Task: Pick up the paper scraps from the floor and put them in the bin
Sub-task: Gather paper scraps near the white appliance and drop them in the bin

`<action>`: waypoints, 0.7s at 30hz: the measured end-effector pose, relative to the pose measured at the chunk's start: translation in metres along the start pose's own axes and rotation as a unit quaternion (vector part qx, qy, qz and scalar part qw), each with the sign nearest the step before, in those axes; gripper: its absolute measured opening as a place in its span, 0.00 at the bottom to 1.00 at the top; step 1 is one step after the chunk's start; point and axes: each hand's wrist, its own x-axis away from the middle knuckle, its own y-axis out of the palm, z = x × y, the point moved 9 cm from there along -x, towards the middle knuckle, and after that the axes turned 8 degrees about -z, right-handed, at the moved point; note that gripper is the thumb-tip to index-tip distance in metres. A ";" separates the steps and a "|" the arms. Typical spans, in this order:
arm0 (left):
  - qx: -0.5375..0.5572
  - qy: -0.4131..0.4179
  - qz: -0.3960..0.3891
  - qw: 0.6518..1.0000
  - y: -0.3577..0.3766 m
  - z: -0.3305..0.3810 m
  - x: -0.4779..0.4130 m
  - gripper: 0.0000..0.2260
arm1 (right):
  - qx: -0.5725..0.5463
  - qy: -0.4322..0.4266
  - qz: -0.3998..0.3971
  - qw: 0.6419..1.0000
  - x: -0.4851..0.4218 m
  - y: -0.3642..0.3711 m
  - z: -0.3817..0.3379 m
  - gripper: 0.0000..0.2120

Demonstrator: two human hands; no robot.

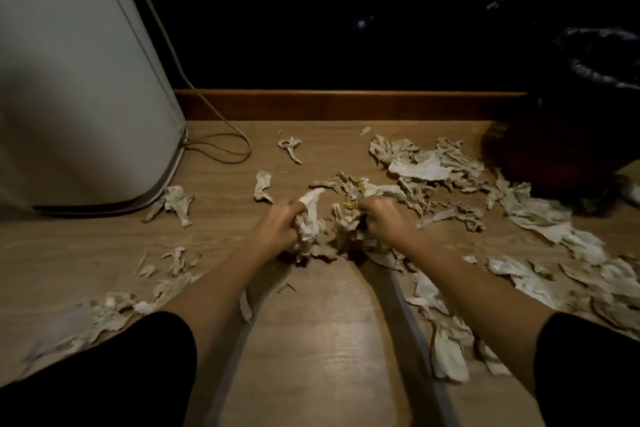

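Both hands low on the wood floor [311, 340], side by side. Left hand [277, 227] fisted round a crumpled paper wad [310, 218]; right hand [384, 220] clenched on another wad [346, 222]. More paper scraps [429, 166] strewn all round, thickest toward the dark bag-lined bin [588, 97] at far right
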 end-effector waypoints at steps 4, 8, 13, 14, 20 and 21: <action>-0.030 -0.097 -0.089 0.991 0.010 -0.022 -0.006 0.22 | 0.023 0.031 -0.072 0.997 -0.023 0.023 0.006 0.24; -0.078 -0.168 -0.248 0.951 0.060 -0.033 0.014 0.41 | 0.040 0.073 -0.192 0.978 -0.015 0.092 0.024 0.31; -0.065 -0.179 -0.168 0.967 0.073 -0.028 0.021 0.26 | 0.059 0.035 -0.012 0.998 0.016 0.096 0.011 0.26; -0.055 -0.175 -0.150 0.972 0.071 -0.028 0.022 0.23 | 0.040 0.023 0.013 0.999 0.022 0.095 0.011 0.24; -0.005 -0.200 -0.057 0.978 0.030 -0.053 0.050 0.16 | -0.070 0.019 0.021 0.997 0.003 0.065 0.009 0.16; 0.007 -0.213 -0.016 0.977 0.014 -0.062 0.059 0.16 | -0.089 0.014 0.023 0.996 -0.006 0.056 0.002 0.14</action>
